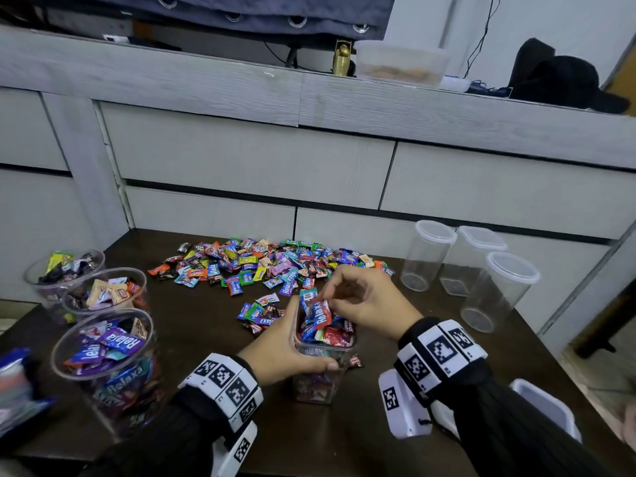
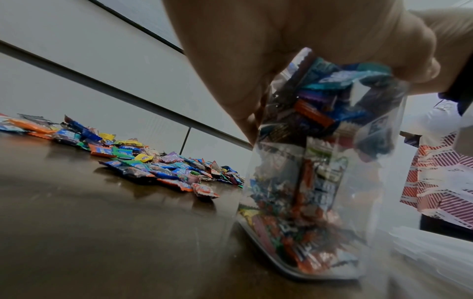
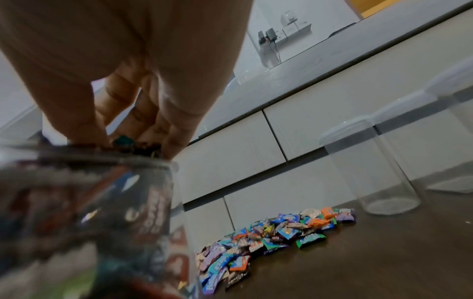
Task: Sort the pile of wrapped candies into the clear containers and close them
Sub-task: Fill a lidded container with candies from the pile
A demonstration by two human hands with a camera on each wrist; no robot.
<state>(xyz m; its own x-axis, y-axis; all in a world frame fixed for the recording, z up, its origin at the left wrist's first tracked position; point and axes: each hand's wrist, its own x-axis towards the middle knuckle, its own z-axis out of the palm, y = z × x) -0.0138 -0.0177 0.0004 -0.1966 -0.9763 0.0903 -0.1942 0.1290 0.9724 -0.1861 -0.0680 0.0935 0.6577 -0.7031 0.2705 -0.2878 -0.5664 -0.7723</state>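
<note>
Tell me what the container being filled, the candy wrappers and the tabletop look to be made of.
Container: clear, glossy plastic by the look; the candies show through its thin wall, though glass cannot be ruled out.
Candy wrappers: printed plastic or foil film, shiny, with crimped zigzag ends.
Tabletop: dark brown wood or wood-look laminate, semi-gloss; the left wrist view shows the candies reflected in it.

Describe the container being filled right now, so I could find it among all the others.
On the dark table, look nearest the person, just in front of the loose candy pile. The container stands between both hands, gripped by the left hand. Unlike the three empty lidded ones on the right, it is open and brim-full.
</note>
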